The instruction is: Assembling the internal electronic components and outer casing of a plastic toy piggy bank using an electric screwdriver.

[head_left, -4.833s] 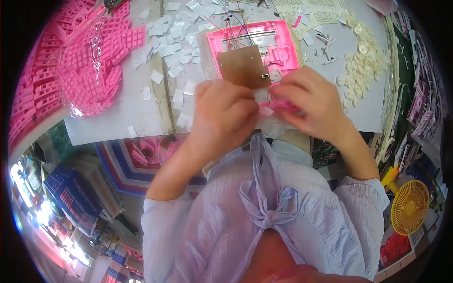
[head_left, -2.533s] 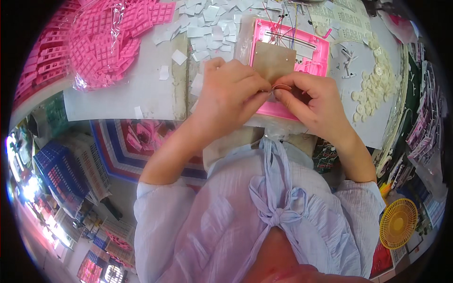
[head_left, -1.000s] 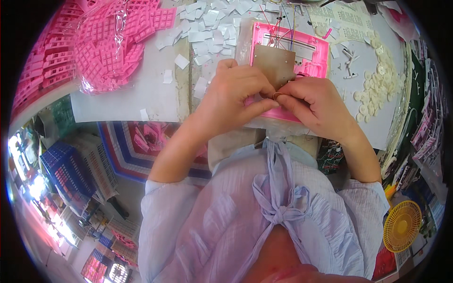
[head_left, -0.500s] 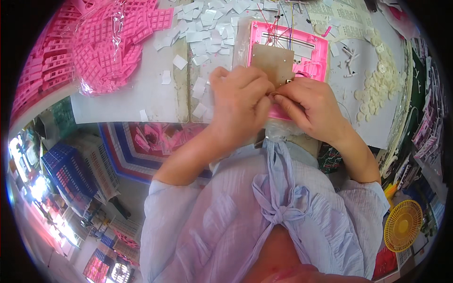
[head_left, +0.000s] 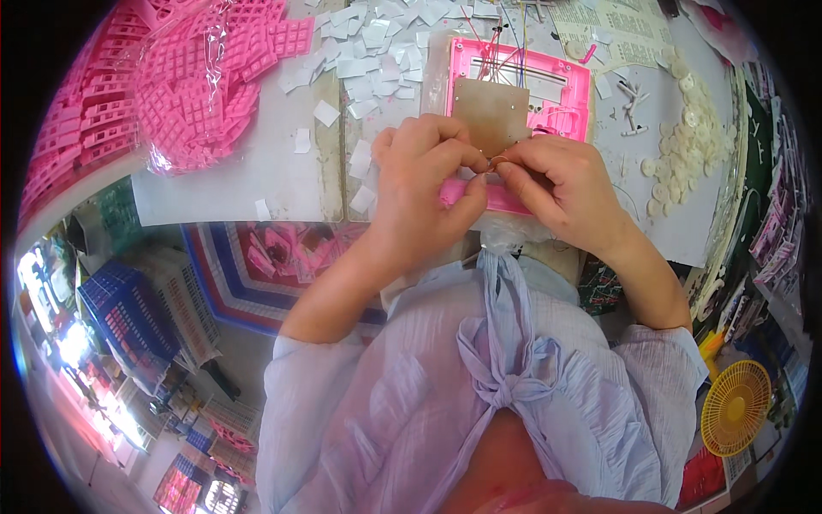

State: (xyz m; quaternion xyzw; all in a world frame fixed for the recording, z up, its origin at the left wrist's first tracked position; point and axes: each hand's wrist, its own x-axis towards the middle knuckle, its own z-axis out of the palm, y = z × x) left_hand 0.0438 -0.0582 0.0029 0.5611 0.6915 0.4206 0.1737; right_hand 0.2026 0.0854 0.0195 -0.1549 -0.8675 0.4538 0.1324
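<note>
A pink plastic housing point(head_left: 579, 90) lies on the table in front of me, with a brown circuit board point(head_left: 490, 111) over its left half. Several thin red and blue wires rise from behind the board. At the board's near edge, my right hand point(head_left: 561, 184) pinches a thin reddish wire point(head_left: 503, 158) that loops between the fingertips. Close against it from the left is my left hand point(head_left: 424, 184), its index finger and thumb drawn together at the wire's end. What lies between those left fingertips is too small to tell. The housing's near edge shows below the fingers.
Small white squares point(head_left: 377, 64) are scattered at the far middle. Pink keypad-like parts point(head_left: 197, 103) in clear plastic fill the left. Whitish discs point(head_left: 685, 146) and small white pins point(head_left: 632, 111) lie at right. Below the table edge stands a striped basket point(head_left: 231, 283) of pink parts.
My left hand has opened slightly, its thumb dropping away from the curled fingers. The housing and board have shifted a little left. My right hand keeps its pinch.
</note>
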